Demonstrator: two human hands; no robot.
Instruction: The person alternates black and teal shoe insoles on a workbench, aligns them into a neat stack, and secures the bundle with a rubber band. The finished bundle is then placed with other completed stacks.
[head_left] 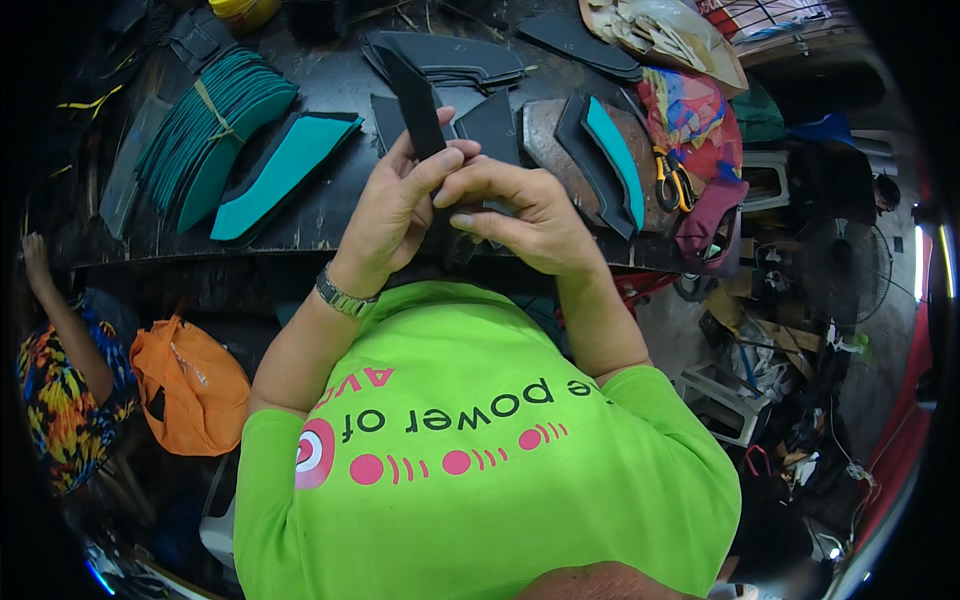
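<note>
both hands meet over the near edge of the dark worktop [330,215], and between them stands a narrow black strip [418,105] of cut material — it rises from the fingers and leans up and to the left, so its long axis runs away from the person, its free end well above the knuckles. the left hand [392,215], a metal watch [343,295] at its wrist, is closed around the strip's lower part with the thumb pressed along it; the right hand [525,215] is curled shut just beside it, fingertips pinching the same lower end, so the two hands touch. the lowest part of the strip is hidden behind the fingers. on the worktop beyond lie a tied bundle of teal pieces [215,125] to the left, a stack of black cut shapes [460,60] straight ahead, and yellow-handled scissors [672,180] off to the right.
</note>
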